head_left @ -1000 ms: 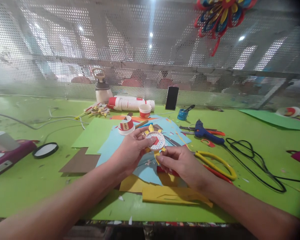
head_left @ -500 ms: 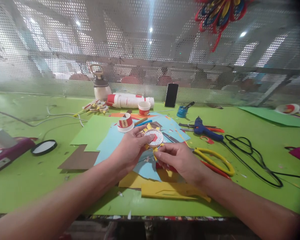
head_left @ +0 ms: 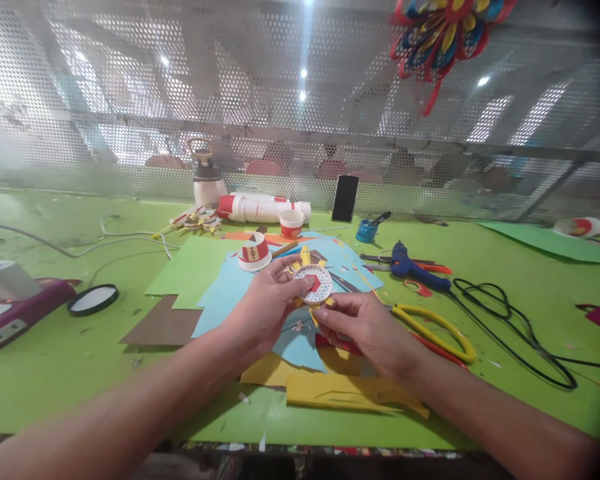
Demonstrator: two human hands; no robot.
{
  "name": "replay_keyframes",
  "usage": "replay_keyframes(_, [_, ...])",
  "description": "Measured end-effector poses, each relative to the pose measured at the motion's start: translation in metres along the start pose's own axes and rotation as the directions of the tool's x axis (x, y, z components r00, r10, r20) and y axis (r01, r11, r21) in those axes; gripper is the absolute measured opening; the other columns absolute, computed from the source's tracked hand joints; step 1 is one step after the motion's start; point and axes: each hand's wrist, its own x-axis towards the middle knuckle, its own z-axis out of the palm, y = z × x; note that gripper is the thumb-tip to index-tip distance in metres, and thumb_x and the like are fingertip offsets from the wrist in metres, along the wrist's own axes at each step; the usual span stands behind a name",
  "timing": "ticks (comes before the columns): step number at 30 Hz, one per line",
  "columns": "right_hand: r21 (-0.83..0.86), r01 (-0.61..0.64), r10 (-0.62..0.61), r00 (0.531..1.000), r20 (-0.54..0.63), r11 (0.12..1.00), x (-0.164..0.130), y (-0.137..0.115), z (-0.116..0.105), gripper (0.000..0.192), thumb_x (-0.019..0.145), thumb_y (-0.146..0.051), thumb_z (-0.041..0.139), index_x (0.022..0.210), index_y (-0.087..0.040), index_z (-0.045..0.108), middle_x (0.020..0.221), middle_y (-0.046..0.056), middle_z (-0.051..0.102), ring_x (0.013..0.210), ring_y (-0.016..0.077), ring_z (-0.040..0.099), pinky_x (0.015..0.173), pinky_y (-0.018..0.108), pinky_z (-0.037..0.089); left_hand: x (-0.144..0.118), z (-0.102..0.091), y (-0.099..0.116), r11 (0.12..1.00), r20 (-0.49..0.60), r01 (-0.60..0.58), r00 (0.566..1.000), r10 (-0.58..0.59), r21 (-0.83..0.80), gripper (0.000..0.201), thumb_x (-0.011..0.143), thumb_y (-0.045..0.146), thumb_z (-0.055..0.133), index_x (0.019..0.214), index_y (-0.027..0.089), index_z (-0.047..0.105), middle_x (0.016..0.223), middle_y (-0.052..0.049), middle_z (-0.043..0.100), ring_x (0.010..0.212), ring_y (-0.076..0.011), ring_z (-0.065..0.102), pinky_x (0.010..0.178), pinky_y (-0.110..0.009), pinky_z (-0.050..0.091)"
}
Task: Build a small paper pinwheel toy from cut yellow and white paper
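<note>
A paper turtle [head_left: 322, 283] has a round, blue-dotted white shell with a red centre and a yellow head, feet and tail. My left hand [head_left: 275, 293] is closed on it, thumb pressed on the shell and fingers behind. At its lower edge, my right hand [head_left: 355, 320] pinches the yellow tail; the fingertips partly hide it. Scissors [head_left: 460, 333] with yellow and red handles lie beside and partly behind my right hand. Blue paper [head_left: 225, 293] is spread beneath both hands, with yellow paper [head_left: 340, 388] nearer the table edge.
A cut paper cup [head_left: 254, 253] and a whole cup [head_left: 291, 223] stand behind my hands. Rightward lie a blue glue gun [head_left: 415, 267] and its black cord [head_left: 515, 327]. A phone [head_left: 345, 198] leans upright at the back. A power strip [head_left: 30, 313] sits at left.
The whole view has shifted slightly, so the scene sits lower. The turtle is tilted a little differently, its yellow head now showing more plainly. Both hands keep their hold.
</note>
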Motion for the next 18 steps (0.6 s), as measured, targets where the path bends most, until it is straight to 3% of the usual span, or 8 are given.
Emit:
replay_keyframes(5, [-0.014,-0.044,0.044,0.999,0.028,0.999,0.0020,0.0048,-0.0008,0.035,0.073,-0.042,0.067,0.057,-0.012,0.058,0.048,-0.001,0.052,0.043,0.0061,0.040,0.044,0.024,0.025,-0.0014,0.0000,0.0002,1.000,-0.011,-0.028,1.000,0.028,0.015,0.050,0.071,0.012,0.068,0.118,0.013,0.048,0.082,-0.005,0.064,0.068,-0.0122,0.060,0.063,-0.024,0.045])
replay_keyframes(11, [-0.012,0.016,-0.015,0.998,0.060,1.000,0.0046,0.0099,-0.0024,0.036,0.074,-0.043,0.066,0.057,-0.013,0.056,0.051,-0.001,0.052,0.046,0.0065,0.040,0.047,0.024,0.028,-0.0021,-0.0026,-0.0023,0.996,-0.007,-0.076,0.997,0.076,0.047,0.053,0.070,0.017,0.070,0.118,0.014,0.049,0.079,-0.002,0.059,0.071,-0.0125,0.058,0.067,-0.026,0.045])
replay_keyframes(18, [-0.069,0.063,-0.062,0.998,0.016,0.996,0.0023,0.0083,-0.0015,0.035,0.075,-0.042,0.065,0.058,-0.014,0.054,0.051,-0.002,0.050,0.047,0.0069,0.038,0.048,0.025,0.031,-0.0027,-0.0027,-0.0005,0.984,0.026,-0.142,0.990,0.140,0.105,0.060,0.067,0.020,0.073,0.122,0.018,0.049,0.087,-0.003,0.060,0.075,-0.0158,0.060,0.071,-0.032,0.045])
